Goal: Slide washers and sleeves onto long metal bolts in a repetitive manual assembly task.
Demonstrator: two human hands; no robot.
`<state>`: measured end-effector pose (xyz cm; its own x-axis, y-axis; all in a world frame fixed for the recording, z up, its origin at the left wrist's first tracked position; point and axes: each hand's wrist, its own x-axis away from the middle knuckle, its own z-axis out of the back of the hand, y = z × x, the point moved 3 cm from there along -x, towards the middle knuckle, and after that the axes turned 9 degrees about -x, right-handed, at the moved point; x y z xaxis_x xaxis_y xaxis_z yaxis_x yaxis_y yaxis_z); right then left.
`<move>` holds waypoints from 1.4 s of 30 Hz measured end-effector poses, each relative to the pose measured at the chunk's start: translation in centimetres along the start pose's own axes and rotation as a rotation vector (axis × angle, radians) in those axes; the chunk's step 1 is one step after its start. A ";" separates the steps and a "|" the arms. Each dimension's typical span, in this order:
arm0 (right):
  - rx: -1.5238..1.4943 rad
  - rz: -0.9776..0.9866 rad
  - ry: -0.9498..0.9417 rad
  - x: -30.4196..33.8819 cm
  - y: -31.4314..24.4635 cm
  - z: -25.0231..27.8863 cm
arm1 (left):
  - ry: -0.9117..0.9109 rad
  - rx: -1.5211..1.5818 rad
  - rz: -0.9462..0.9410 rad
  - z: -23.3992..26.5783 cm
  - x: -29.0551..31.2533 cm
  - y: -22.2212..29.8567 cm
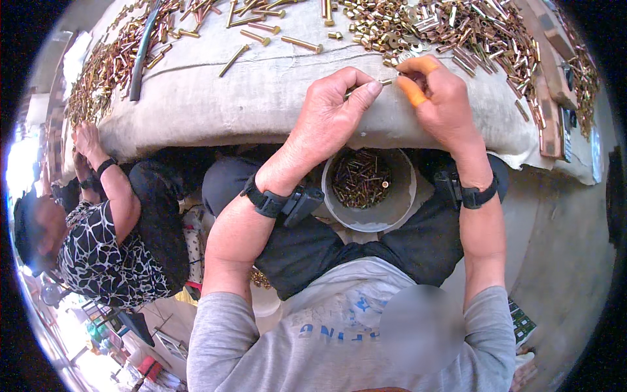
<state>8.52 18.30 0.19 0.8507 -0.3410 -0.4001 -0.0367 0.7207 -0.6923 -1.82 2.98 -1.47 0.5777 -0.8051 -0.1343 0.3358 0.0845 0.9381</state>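
left hand (330,111): thumb and forefinger pinching a metal bolt (386,82)
right hand (447,104): thumb and forefinger, in orange covers (413,92), parted near its end; cannot tell whether gripping anything
bolt: above the bench cloth (228,108)
bucket (409,201): between the knees, holding fasteners (359,179)

The long, thin metal bolts (302,44) are shiny gold, and some look a bit pink. The big cloth-covered table (215,111) is creamy grey. The round, cloudy grey-white bucket (402,186) has brownish-gold metal bits (359,179) inside. The right hand (447,108) has bright orange finger covers (413,90). The grey cloth shirt (281,353) has blue letters. The other person's black cloth top (111,261) has wobbly white net lines.
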 end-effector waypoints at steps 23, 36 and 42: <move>-0.644 -0.485 -0.234 1.7 -0.5 0.2 | -0.168 -0.052 -0.056 -0.2 0.6 0.7; -0.504 -0.334 -0.209 1.9 -0.8 0.0 | -0.034 -0.309 -0.276 -0.2 1.1 1.5; -1.079 -0.456 -0.517 3.2 -2.2 -1.6 | 0.168 -0.286 -0.270 0.9 0.3 1.7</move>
<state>10.46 14.70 -0.53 0.9935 0.0218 0.1121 0.1129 -0.3347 -0.9355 -1.74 2.41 0.35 0.5459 -0.7157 -0.4357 0.6708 0.0617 0.7390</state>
